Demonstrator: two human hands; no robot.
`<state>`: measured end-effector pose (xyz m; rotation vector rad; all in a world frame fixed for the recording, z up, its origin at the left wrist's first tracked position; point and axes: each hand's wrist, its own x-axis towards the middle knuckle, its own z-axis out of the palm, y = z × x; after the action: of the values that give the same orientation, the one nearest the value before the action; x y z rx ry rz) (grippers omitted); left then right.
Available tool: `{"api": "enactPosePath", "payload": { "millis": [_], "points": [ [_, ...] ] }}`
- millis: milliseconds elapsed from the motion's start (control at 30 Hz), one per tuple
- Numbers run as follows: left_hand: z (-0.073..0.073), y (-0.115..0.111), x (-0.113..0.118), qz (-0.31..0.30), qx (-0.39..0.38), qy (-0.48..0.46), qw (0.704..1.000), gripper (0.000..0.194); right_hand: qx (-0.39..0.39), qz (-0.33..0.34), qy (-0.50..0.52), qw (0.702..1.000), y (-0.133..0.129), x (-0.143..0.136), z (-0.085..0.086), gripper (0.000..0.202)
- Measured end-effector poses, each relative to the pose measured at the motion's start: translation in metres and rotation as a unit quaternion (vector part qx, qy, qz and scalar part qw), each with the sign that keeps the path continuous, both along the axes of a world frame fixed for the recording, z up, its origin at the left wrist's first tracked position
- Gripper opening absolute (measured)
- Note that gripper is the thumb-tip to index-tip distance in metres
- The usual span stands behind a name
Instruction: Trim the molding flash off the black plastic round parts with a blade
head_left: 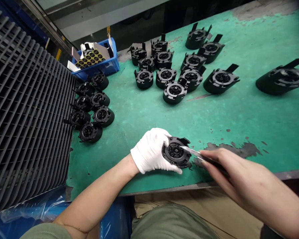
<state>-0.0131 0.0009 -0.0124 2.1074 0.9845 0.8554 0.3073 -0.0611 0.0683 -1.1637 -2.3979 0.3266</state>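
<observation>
My left hand (153,151), in a white glove, is wrapped round the left side of a round black plastic part (176,151) near the table's front edge. The part's ribbed face points up. My right hand (221,162), ungloved, pinches a slim knife-like tool (193,152) with a silver blade and dark handle. The blade's tip lies over the upper right of the part's face; whether it touches cannot be made out. Similar black parts (174,91) stand in a group beyond my hands on the green table (129,109).
More black parts (103,114) stand at the left, beside a grey slatted rack (27,99). A blue bin (112,64) at the back left holds a sheet of round yellow-and-black stickers (92,59). One black part (279,78) stands at the far right.
</observation>
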Motion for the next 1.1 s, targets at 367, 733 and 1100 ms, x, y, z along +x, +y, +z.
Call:
{"api": "enactPosePath", "payload": {
  "millis": [367, 733, 1100],
  "points": [
    [0.006, -0.004, -0.001, -0.024, -0.022, -0.033, 0.999, 0.087, -0.102, -0.094, 0.106, 0.985, -0.039, -0.044, -0.007, 0.023],
    [0.012, 0.0, 0.002, -0.048, -0.09, -0.016, 0.995, 0.09, -0.068, -0.045, 0.104, 0.991, -0.036, -0.038, -0.008, 0.031],
    [-0.001, -0.001, 0.0, -0.026, -0.042, -0.009, 0.999, 0.111, -0.209, -0.044, 0.16, 0.964, -0.026, -0.017, -0.016, 0.028]
  ]
}}
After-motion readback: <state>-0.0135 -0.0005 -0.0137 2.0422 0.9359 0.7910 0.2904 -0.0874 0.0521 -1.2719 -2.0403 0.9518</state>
